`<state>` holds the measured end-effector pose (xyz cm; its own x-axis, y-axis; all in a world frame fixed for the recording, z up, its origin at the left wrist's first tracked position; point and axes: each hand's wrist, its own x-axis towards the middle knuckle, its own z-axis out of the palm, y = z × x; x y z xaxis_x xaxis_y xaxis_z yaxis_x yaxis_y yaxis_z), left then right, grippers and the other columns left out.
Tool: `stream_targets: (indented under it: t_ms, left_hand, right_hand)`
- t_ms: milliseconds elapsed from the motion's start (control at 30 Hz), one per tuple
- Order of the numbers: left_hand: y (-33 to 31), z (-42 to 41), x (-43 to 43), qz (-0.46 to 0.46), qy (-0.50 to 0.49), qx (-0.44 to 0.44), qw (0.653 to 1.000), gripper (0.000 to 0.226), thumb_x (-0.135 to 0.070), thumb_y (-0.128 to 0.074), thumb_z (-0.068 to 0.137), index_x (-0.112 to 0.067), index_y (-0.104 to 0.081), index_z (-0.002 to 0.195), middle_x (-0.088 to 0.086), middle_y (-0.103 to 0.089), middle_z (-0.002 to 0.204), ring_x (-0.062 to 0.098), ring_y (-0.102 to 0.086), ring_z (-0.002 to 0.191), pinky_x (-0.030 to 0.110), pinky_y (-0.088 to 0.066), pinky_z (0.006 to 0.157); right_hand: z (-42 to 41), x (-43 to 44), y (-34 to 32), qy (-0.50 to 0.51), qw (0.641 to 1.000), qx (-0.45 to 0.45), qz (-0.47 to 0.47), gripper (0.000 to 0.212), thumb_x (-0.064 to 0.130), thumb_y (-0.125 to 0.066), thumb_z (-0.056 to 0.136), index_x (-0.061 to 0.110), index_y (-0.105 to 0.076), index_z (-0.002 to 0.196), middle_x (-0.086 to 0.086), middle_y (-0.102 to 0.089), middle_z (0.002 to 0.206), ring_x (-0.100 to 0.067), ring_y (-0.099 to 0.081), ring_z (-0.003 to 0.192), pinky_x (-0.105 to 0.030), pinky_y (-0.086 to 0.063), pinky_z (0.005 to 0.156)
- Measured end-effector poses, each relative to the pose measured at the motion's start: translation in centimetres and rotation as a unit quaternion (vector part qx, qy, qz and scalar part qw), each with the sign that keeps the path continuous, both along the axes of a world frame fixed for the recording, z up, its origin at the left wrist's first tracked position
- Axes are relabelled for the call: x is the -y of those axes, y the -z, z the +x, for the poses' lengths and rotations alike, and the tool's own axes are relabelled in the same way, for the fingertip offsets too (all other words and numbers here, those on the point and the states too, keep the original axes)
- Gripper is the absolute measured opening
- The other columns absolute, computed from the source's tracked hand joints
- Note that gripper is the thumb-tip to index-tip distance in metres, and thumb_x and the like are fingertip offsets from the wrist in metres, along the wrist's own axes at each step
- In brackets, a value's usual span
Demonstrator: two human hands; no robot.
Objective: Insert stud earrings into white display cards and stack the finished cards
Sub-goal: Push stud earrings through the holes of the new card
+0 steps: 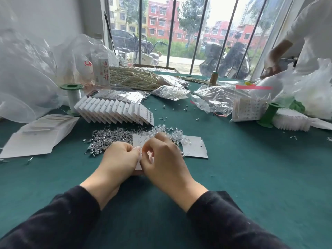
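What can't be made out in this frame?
Head view:
1. Most of the held card, hidden behind the left hand and right hand.
2. Whether the right hand pinches a stud: too small, blurred.
3. Stud pile: pieces too small to count.

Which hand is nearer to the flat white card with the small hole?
The right. The right hand lies just left of the flat card; the left hand is farther left, beyond the right hand.

Long black sleeves, faintly linty: left sleeve (53,223) from 7 o'clock, right sleeve (231,221) from 5 o'clock. Plain cuffs at wrists; left hand (119,159) and right hand (166,159) bare.
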<state>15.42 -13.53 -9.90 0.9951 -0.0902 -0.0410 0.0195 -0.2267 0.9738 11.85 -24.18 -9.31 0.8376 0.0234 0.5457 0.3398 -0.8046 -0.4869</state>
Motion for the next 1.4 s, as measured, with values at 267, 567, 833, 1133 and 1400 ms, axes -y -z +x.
stream_targets:
  t_ms: [267,567,833,1133,1400]
  left_hand:
    - [0.2,0.0,-0.3,0.037,-0.003,0.014,0.999,0.026,-0.015,-0.053,0.09,-0.001,-0.057,0.068,0.016,-0.052,0.068,0.025,-0.049,0.067,0.056,-0.055,0.07]
    - [-2.6,0.1,-1.7,-0.011,0.044,0.091,0.995,0.033,-0.028,-0.049,0.093,-0.005,-0.066,0.076,0.007,-0.067,0.064,0.021,-0.06,0.052,0.028,-0.052,0.047]
    - [-2.8,3.5,-7.7,0.406,-0.062,0.068,0.909,0.006,-0.01,-0.069,0.072,-0.005,-0.072,0.073,0.017,-0.071,0.088,0.031,-0.062,0.087,0.031,-0.047,0.073]
    - [-2.2,3.8,-7.4,0.367,-0.086,0.124,0.918,0.022,-0.015,-0.071,0.074,-0.023,-0.059,0.057,0.003,-0.064,0.073,0.018,-0.054,0.074,0.024,-0.037,0.068]
    - [-2.2,3.6,-7.0,0.352,-0.054,0.103,0.929,0.015,-0.018,-0.073,0.072,-0.022,-0.064,0.062,0.002,-0.067,0.073,0.02,-0.06,0.08,0.024,-0.039,0.068]
  right_hand:
    - [0.1,-0.2,0.3,-0.002,1.0,0.004,-0.004,0.011,0.013,-0.056,0.082,0.006,-0.06,0.074,-0.001,-0.049,0.081,-0.019,-0.05,0.07,-0.022,-0.033,0.062]
    - [0.2,1.5,-1.3,0.019,0.98,0.034,0.193,0.017,0.003,-0.058,0.081,0.017,-0.057,0.073,0.001,-0.055,0.08,-0.008,-0.052,0.072,-0.01,-0.04,0.068]
    - [0.4,3.9,-2.3,-0.12,0.703,-0.189,0.675,0.016,0.004,-0.051,0.087,0.007,-0.061,0.099,-0.008,-0.067,0.088,-0.025,-0.062,0.093,-0.038,-0.053,0.076]
    - [0.0,3.8,-2.3,-0.172,0.625,-0.26,0.716,0.038,0.012,-0.063,0.064,0.006,-0.062,0.101,-0.012,-0.068,0.091,-0.03,-0.063,0.092,-0.037,-0.058,0.069]
    - [-0.3,3.6,-2.4,-0.179,0.625,-0.282,0.706,0.049,0.012,-0.064,0.06,0.004,-0.059,0.108,-0.016,-0.066,0.098,-0.034,-0.062,0.099,-0.04,-0.055,0.075]
